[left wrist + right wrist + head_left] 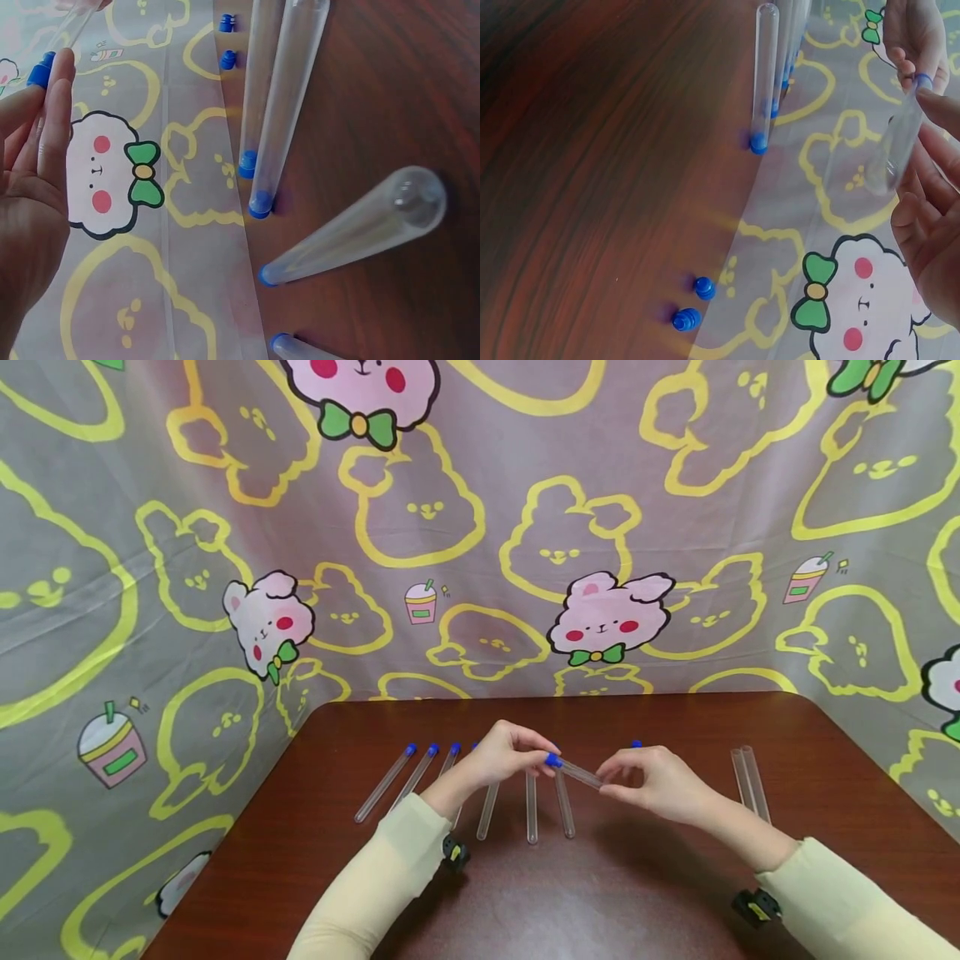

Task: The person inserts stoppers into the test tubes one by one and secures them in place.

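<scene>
A clear test tube [581,773] is held tilted above the table between both hands. My left hand [501,757] pinches the blue cap [553,761] at the tube's upper left end. Farther down, my right hand [666,785] grips the tube between thumb and fingers, close to its rounded end. In the left wrist view the blue cap [40,71] sits at the tube's mouth; how deep it is seated cannot be told. The right wrist view shows the tube [901,146] blurred, with the right fingers around it.
Several blue-capped tubes [386,785] lie in a row on the brown table [480,910], some partly behind the left arm. Two loose blue caps [704,288] lie near the table's far edge. Two tubes without visible caps [752,785] lie at the right. Patterned cloth [480,635] hangs behind.
</scene>
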A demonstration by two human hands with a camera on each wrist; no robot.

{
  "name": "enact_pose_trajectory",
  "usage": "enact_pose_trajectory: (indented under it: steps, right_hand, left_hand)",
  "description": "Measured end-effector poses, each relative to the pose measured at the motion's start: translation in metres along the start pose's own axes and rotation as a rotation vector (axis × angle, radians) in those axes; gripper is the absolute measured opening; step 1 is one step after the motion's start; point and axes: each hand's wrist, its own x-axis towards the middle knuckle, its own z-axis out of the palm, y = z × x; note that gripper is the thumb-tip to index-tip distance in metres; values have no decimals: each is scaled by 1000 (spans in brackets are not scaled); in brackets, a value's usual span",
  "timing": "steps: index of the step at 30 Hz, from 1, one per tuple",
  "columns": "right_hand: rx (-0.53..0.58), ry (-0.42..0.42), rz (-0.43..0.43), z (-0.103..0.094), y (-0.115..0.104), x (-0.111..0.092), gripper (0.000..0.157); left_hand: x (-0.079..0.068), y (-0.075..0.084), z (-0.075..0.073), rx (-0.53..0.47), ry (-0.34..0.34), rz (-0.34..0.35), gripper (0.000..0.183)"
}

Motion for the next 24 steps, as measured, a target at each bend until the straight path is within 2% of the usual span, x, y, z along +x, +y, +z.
enact_pose_trajectory:
  steps: [9,13,18,24]
  right_hand:
    - [49,-43,29,4,-2,2,18]
    - [55,-56,38,5,0,3,17]
    - [28,-72,66,6,5,3,17]
    - [-33,-51,55,4,16,5,18]
  left_hand:
    - [1,-3,-4,-12,-8,-15,17]
    - [-1,-10,-10,-18,26,-36,18]
    - [-9,-18,-20,55,76,-55,16]
    - [-18,-20,-30,134,111,-54,15]
